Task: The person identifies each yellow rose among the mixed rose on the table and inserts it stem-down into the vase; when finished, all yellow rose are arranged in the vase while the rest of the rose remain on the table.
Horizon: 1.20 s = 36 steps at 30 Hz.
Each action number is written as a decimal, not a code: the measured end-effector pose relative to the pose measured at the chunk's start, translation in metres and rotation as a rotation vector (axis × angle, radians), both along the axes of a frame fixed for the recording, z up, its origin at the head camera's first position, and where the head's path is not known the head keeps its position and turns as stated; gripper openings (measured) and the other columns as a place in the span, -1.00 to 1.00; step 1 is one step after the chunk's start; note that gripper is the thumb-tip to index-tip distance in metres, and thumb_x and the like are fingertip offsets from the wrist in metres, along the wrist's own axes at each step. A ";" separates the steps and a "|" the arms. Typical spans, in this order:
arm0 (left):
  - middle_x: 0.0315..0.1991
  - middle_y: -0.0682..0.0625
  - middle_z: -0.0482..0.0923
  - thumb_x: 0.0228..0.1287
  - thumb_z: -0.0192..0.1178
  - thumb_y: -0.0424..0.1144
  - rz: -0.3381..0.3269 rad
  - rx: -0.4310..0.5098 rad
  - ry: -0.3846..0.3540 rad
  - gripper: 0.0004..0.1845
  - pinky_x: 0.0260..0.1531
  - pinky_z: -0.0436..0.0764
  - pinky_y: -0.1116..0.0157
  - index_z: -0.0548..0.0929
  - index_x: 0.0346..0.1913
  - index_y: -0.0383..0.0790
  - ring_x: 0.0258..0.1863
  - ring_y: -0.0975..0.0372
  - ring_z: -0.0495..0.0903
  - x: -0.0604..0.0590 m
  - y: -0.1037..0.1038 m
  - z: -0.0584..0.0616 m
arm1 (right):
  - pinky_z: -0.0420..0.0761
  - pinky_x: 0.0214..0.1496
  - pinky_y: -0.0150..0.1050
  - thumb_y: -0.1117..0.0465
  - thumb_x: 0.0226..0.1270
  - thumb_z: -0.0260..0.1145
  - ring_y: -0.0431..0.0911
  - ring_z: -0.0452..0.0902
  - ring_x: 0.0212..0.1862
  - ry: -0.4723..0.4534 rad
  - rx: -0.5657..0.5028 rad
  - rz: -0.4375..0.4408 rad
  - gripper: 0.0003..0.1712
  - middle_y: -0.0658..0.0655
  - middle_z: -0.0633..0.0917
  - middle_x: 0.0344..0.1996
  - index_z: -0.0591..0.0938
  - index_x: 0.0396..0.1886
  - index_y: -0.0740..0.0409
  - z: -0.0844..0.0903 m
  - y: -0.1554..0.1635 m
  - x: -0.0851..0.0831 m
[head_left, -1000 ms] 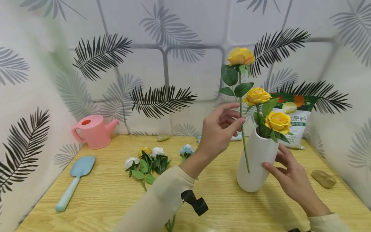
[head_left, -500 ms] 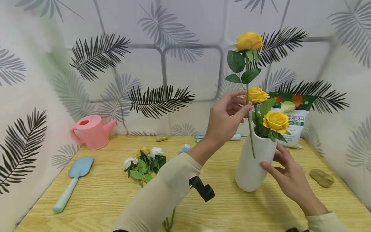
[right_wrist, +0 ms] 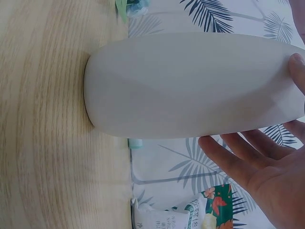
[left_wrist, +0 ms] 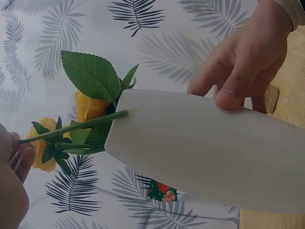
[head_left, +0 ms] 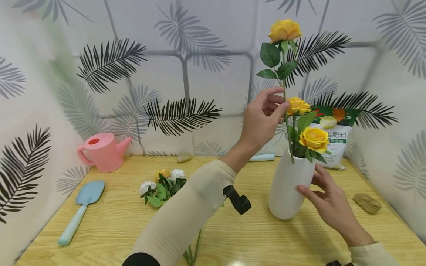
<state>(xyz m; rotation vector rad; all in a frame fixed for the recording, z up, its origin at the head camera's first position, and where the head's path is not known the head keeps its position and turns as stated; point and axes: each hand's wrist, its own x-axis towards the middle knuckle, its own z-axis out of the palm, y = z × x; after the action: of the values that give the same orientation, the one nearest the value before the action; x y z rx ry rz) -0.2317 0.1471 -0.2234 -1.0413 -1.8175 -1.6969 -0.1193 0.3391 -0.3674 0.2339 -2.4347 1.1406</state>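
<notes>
My left hand (head_left: 281,109) pinches the stem of a tall yellow rose (head_left: 284,30) between thumb and fingers and holds it upright above the white vase (head_left: 286,192). The stem's lower end (left_wrist: 76,126) lies at the vase mouth, beside two shorter yellow roses (head_left: 313,138) standing in the vase. My right hand (head_left: 307,183) holds the vase's right side, thumb in front and fingers behind. In the left wrist view its fingertips (left_wrist: 228,98) press on the vase (left_wrist: 205,152). In the right wrist view the vase (right_wrist: 190,86) stands on the wooden table, with my right hand (right_wrist: 267,171) beside it.
A bunch of white and yellow flowers (head_left: 163,184) lies on the wooden table (head_left: 116,229). A pink watering can (head_left: 101,151) and a blue trowel (head_left: 78,210) are at the left. A fertiliser bag (head_left: 334,136) leans behind the vase, and a brown stone (head_left: 366,203) lies at the right.
My left hand has lifted the rose up and to the right. The stem's end rose from in front of the vase to its mouth. The right hand stayed on the vase.
</notes>
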 end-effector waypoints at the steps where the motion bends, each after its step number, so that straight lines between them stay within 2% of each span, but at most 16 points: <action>1: -0.13 -0.22 0.69 0.38 0.25 -0.42 0.006 0.009 0.005 -0.62 -0.28 0.66 0.50 0.53 0.22 -0.37 -0.37 0.15 0.66 0.000 0.001 0.002 | 0.56 -0.15 -0.67 0.29 0.41 0.34 -0.67 0.38 0.01 0.001 0.000 0.000 -0.16 0.46 0.58 0.20 0.19 0.59 -0.02 0.000 0.000 0.000; 12: -0.13 -0.22 0.71 0.36 0.27 -0.42 0.081 0.065 0.032 -0.64 -0.28 0.64 0.54 0.55 0.18 -0.40 -0.31 0.13 0.69 -0.006 0.001 0.010 | 0.55 -0.14 -0.68 0.29 0.40 0.35 -0.66 0.38 0.00 0.002 0.004 0.000 -0.15 0.45 0.59 0.19 0.19 0.59 -0.03 -0.001 0.000 -0.001; 18: -0.15 -0.21 0.70 0.36 0.27 -0.42 0.070 0.097 0.046 -0.61 -0.28 0.66 0.47 0.53 0.21 -0.40 -0.32 0.15 0.68 -0.006 -0.002 0.011 | 0.54 -0.14 -0.69 0.30 0.39 0.36 -0.66 0.37 0.00 0.006 0.012 -0.005 -0.15 0.45 0.59 0.19 0.19 0.59 -0.02 -0.001 0.000 -0.001; 24: -0.17 -0.21 0.70 0.35 0.27 -0.44 0.052 0.074 0.055 -0.54 -0.25 0.66 0.50 0.48 0.28 -0.36 -0.33 0.16 0.67 -0.005 -0.004 0.003 | 0.54 -0.13 -0.69 0.31 0.39 0.36 -0.65 0.38 0.00 0.008 0.005 0.004 -0.14 0.45 0.59 0.20 0.19 0.59 -0.01 -0.002 0.001 -0.001; 28: -0.17 -0.24 0.70 0.33 0.28 -0.46 0.041 0.068 0.091 -0.46 -0.23 0.67 0.50 0.41 0.34 -0.39 -0.36 0.12 0.69 -0.004 -0.005 -0.005 | 0.54 -0.13 -0.69 0.31 0.40 0.35 -0.65 0.39 0.01 0.008 0.000 0.008 -0.14 0.46 0.58 0.20 0.18 0.59 -0.03 -0.001 0.000 -0.001; 36: -0.16 -0.27 0.67 0.30 0.31 -0.48 0.039 0.089 0.115 -0.53 -0.21 0.68 0.49 0.48 0.24 -0.45 -0.31 0.08 0.69 -0.001 -0.008 -0.013 | 0.55 -0.12 -0.68 0.26 0.43 0.33 -0.66 0.38 0.01 0.004 0.013 0.007 -0.16 0.45 0.58 0.21 0.17 0.60 -0.04 0.001 0.000 0.000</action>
<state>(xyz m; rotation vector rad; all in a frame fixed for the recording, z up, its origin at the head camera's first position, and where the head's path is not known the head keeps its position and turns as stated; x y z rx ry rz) -0.2328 0.1393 -0.2367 -1.0371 -1.6644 -1.6442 -0.1192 0.3390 -0.3662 0.2484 -2.4397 1.1266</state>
